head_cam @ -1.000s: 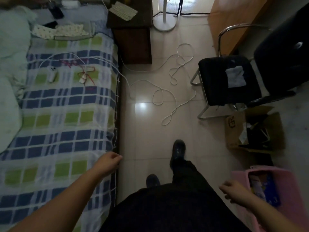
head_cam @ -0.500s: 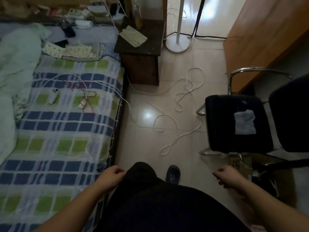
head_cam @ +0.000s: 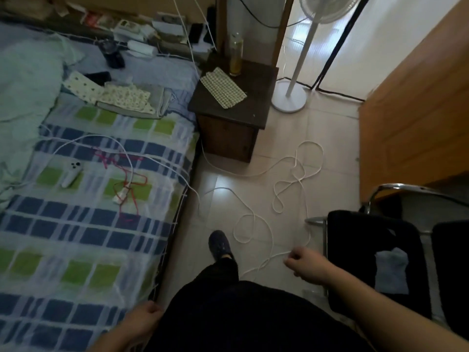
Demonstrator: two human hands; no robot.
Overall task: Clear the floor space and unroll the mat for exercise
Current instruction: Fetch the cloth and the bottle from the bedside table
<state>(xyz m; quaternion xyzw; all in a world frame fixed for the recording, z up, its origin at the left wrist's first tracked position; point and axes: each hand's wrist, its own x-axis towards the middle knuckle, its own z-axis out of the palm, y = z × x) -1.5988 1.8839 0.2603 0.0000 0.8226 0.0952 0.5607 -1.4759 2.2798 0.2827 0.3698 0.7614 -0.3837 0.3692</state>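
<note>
Head view showed the right hand (head_cam: 308, 266) low over the floor with its fingers curled in. It was right next to the white cord (head_cam: 253, 219), but I could not tell if the fingers were pinching the cord or just near it. The left hand (head_cam: 143, 320) was down by the edge of the bed (head_cam: 83, 237), loosely curled. It looked like it held nothing, though part of it was hidden by the dark clothes.

I think the job had hardly begun. The white cord lay in big loops all over the tiled floor (head_cam: 337, 138), from the nightstand (head_cam: 228, 123) to the black chair (head_cam: 368, 250). The chair stood in the way too. A foot in a dark shoe (head_cam: 219, 245) stood between the bed and the cord.

The mat was nowhere in the picture, so it had not been unrolled where I could see. Picking up the cord, moving the chair and rolling out the mat all seemed left to do.

The chair was cut off at the right edge. The fan (head_cam: 289, 97) was cut off at the top. The things at the head of the bed were too small and dark to name.
</note>
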